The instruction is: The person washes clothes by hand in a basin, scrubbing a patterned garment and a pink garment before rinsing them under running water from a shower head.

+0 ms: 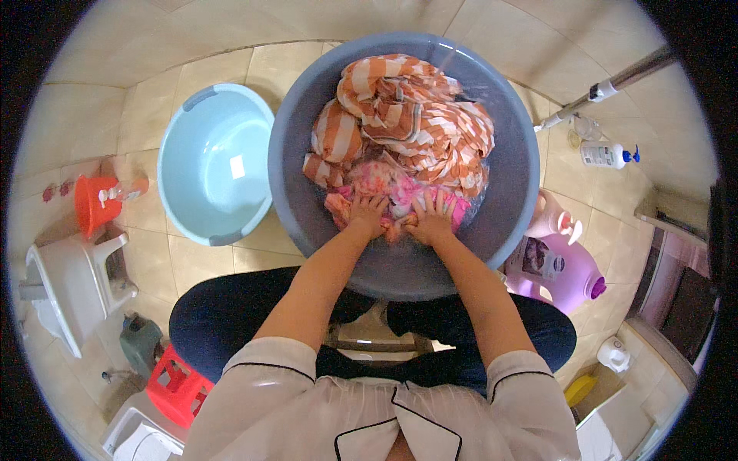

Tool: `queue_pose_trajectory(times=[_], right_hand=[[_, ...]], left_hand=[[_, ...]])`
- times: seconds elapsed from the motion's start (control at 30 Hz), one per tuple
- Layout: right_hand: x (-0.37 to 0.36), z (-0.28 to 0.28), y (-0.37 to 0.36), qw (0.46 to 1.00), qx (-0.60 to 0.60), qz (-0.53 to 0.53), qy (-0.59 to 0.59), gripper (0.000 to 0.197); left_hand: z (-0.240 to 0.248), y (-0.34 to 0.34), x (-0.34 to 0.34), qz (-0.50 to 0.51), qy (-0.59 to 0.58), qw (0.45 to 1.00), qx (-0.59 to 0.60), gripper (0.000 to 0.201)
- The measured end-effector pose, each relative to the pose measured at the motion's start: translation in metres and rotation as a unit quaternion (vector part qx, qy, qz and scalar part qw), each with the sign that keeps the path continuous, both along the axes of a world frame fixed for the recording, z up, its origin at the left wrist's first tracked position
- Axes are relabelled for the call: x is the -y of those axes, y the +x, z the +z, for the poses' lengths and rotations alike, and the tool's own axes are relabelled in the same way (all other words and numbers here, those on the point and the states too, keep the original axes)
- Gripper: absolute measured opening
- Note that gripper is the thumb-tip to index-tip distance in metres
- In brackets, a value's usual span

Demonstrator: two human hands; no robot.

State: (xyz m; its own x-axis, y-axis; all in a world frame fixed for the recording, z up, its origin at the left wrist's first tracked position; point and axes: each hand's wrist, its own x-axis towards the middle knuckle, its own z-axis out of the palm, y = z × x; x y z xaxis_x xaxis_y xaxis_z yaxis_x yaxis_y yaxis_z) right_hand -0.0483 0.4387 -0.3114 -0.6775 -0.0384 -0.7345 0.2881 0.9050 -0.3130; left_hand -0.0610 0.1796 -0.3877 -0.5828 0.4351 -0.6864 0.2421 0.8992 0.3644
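A large grey-blue basin stands in front of my knees, with wet laundry in it. At its near side lies a bunched pink patterned cloth, which both hands have hold of. My left hand curls over the cloth's left part, and my right hand grips it a little to the right, fingers spaced apart on top. Folds of the cloth bulge up between the two thumbs. Behind it, an orange-and-white checked cloth is heaped in the basin's far half, touched by neither hand.
A light blue basin sits left of the large one. Right of it are a purple detergent jug, a pump bottle and a metal pole. On the left are a white stool, an orange-red container and a red stool.
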Motion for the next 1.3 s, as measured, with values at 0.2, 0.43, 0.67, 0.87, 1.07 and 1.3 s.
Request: queue_pose_trajectory(times=[0.2,0.43,0.67,0.87,1.07,1.3], right_hand=[[-0.017,-0.065,-0.032,0.997,0.068,-0.019,-0.039,0.032],[0.002,-0.025,-0.007,0.996,0.023,-0.059,-0.055,0.031],[-0.028,0.116,0.035,0.989,-0.047,-0.094,-0.108,0.030],[-0.068,0.299,0.062,0.981,-0.041,-0.041,-0.187,0.029],[-0.062,0.460,0.078,0.977,-0.090,0.025,-0.194,0.029],[-0.078,0.619,0.073,0.927,-0.347,-0.029,-0.138,0.029]], left_hand=[[-0.074,-0.029,0.000,0.005,-0.014,1.000,0.017,0.042],[-0.035,-0.004,-0.007,0.018,-0.020,1.000,-0.005,0.039],[0.098,0.022,0.026,0.005,0.029,0.999,-0.032,0.037],[0.265,-0.001,0.093,-0.005,0.087,0.992,-0.094,0.035],[0.450,-0.006,0.118,-0.039,0.111,0.976,-0.184,0.033],[0.671,0.006,0.129,-0.024,0.181,0.871,-0.457,0.028]])
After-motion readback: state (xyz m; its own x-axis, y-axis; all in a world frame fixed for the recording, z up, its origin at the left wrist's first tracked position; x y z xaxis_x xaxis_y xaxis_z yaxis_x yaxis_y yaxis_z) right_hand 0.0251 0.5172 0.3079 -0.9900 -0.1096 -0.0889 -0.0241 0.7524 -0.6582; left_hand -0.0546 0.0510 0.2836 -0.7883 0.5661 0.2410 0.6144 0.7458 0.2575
